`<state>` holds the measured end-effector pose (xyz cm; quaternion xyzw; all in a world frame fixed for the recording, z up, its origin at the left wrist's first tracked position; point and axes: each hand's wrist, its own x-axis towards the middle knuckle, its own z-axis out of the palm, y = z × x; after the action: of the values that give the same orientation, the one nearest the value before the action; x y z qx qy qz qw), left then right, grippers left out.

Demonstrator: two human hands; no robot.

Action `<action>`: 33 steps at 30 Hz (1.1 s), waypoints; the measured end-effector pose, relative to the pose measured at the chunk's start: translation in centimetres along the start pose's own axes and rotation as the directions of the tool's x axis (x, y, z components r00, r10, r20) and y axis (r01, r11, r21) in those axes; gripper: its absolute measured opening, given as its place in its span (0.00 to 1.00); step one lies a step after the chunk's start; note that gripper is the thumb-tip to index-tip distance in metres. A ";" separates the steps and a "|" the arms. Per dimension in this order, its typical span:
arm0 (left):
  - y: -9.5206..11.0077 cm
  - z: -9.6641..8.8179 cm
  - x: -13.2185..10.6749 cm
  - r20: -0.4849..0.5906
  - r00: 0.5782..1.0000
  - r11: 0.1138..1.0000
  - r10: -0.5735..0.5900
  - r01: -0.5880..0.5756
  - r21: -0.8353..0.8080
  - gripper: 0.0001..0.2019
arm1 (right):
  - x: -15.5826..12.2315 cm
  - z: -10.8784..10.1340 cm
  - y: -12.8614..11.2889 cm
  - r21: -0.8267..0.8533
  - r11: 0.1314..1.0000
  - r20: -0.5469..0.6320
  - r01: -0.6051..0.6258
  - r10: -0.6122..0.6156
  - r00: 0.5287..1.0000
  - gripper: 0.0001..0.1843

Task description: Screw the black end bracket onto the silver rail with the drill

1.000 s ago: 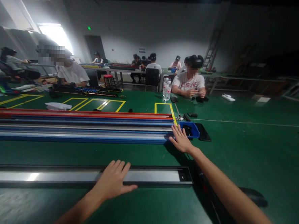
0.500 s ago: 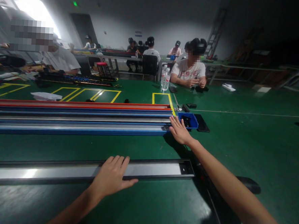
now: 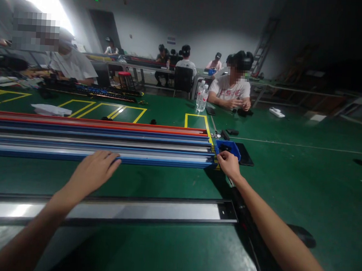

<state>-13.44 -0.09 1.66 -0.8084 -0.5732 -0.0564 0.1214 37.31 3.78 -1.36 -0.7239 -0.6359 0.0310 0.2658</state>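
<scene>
Several long channel rails lie side by side across the table, with a blue rail (image 3: 167, 162) nearest me and a red rail (image 3: 157, 128) farthest off. My left hand (image 3: 94, 171) rests on the blue rail's near edge, fingers stretched out. At the rails' right end, my right hand (image 3: 229, 165) has its fingers curled together beside a small blue bin (image 3: 237, 152). Whatever those fingers hold is hidden. Dark small parts sit inside the bin. Closer to me lies a silver channel rail (image 3: 164, 212) with black edges. Under my right forearm is a long black tool (image 3: 240, 200).
A black phone-like slab (image 3: 246, 156) lies beside the bin. Two water bottles (image 3: 202, 98) stand farther back, near a seated co-worker (image 3: 229, 89). Another person (image 3: 73, 65) works at the left. Yellow tape (image 3: 196, 115) marks the green tabletop (image 3: 304, 180).
My left hand has left the silver channel rail and moved forward and left onto the blue rail. My right hand shifted slightly right, and its spread fingers have curled together.
</scene>
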 end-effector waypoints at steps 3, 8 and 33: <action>-4.6 2.4 0.8 0.110 0.994 0.999 0.021 -0.017 -0.038 0.28 | 0.1 -0.3 0.0 0.012 1.000 0.041 -0.009 0.008 0.999 0.11; -6.6 4.7 0.3 0.092 0.996 0.994 0.003 0.007 -0.108 0.31 | 0.0 -0.3 -0.1 0.014 1.000 0.100 -0.005 0.003 0.995 0.09; -5.0 1.9 -0.1 0.265 0.958 0.972 -0.113 0.161 -0.169 0.30 | -0.7 -0.9 -1.1 -0.142 0.988 0.218 0.055 -0.023 0.976 0.15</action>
<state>-18.25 1.84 0.50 -0.7750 -0.6309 -0.0149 -0.0342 36.58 2.88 -0.32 -0.7212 -0.6756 0.0572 0.1417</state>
